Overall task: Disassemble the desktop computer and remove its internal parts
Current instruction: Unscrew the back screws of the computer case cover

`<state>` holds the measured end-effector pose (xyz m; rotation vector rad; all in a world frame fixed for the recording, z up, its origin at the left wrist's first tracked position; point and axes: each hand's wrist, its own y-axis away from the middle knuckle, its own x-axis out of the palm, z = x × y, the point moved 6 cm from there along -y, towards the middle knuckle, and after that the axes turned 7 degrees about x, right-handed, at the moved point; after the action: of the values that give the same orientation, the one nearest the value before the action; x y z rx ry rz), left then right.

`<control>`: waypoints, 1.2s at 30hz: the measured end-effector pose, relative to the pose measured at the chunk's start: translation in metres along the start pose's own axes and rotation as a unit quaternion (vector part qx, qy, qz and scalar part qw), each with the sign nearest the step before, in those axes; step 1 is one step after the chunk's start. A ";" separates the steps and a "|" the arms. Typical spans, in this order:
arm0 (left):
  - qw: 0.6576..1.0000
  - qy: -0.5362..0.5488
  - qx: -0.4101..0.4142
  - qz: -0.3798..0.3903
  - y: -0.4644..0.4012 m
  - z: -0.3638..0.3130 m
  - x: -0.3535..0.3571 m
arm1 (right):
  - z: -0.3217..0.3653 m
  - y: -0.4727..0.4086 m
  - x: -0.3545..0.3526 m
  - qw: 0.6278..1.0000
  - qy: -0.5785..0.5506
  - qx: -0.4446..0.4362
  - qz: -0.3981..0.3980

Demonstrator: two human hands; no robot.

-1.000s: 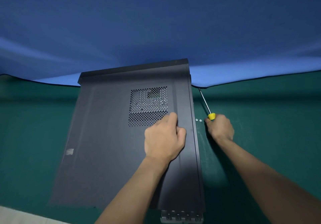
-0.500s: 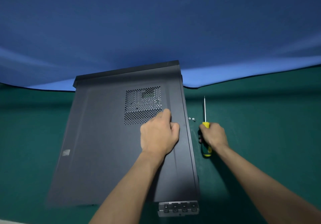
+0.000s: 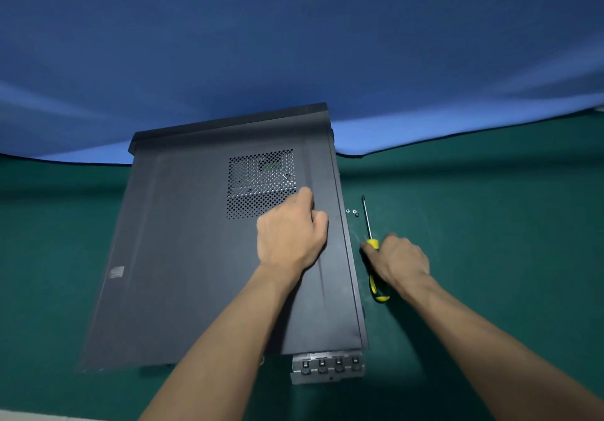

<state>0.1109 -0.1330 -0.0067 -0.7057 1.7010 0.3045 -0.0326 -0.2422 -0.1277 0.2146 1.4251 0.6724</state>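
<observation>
Screwdriver (image 3: 368, 224) now flat on table (image 3: 490, 224), right hand (image 3: 400, 262) loosening over handle. Left hand (image 3: 291, 234) grip still curled on case panel (image 3: 196, 257). Screws (image 3: 352, 212) beside case.

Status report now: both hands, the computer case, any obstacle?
Left hand pressing side panel, fingers curled at its groove. Right hand over screwdriver on mat. Two screws loose beside case. No obstacle.
</observation>
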 end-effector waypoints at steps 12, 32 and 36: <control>0.823 0.502 -0.260 -0.053 0.086 0.044 -0.028 | 0.045 0.170 -0.034 0.942 -0.317 -0.111 0.027; 0.590 0.610 -0.483 0.216 0.223 0.133 -0.036 | 0.134 0.268 0.091 0.621 -0.711 0.259 0.203; 0.604 0.589 -0.508 0.174 0.217 0.131 -0.029 | 0.129 0.265 0.097 0.625 -0.719 0.264 0.153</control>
<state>0.0875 0.1170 -0.0494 -1.6386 2.9320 1.4154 0.0114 0.0548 -0.0499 1.1905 -0.0814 0.1219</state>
